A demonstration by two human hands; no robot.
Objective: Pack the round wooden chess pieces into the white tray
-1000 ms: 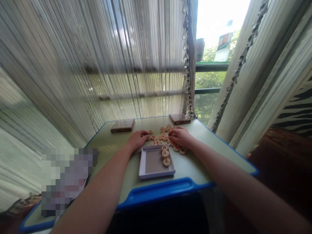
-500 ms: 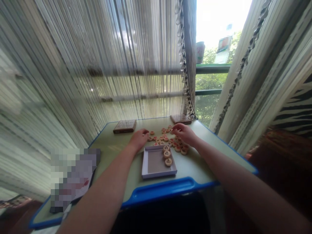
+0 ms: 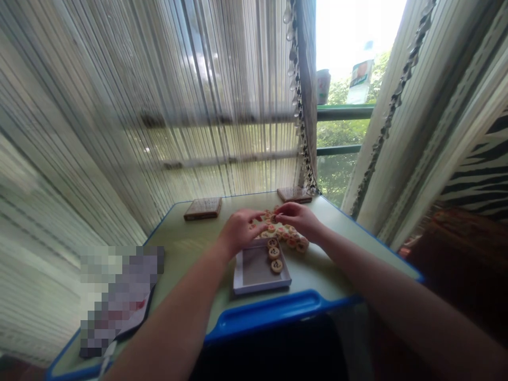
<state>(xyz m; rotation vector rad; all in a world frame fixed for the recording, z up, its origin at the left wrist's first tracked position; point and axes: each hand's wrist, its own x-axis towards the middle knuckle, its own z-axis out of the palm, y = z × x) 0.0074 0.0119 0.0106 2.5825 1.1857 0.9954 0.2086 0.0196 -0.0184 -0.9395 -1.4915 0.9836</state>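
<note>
In pale box [image 3: 254,264], three discs [image 3: 273,253]; left hand [image 3: 241,227] half-open, empty; right hand [image 3: 301,218]: grip unclear.

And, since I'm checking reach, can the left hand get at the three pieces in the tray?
Probably yes: the left hand is close to the open tray, and nothing covers the three pieces inside.

I count one table [image 3: 186,243] under one open box [image 3: 254,267], three round pieces [image 3: 274,252] inside it, my two hands [image 3: 240,231] near its far edge; beyond it, two cases [image 3: 203,208], one can [image 3: 323,86], one bottle [image 3: 360,79] and uncountable, overlapping loose pieces [image 3: 301,244].
</note>
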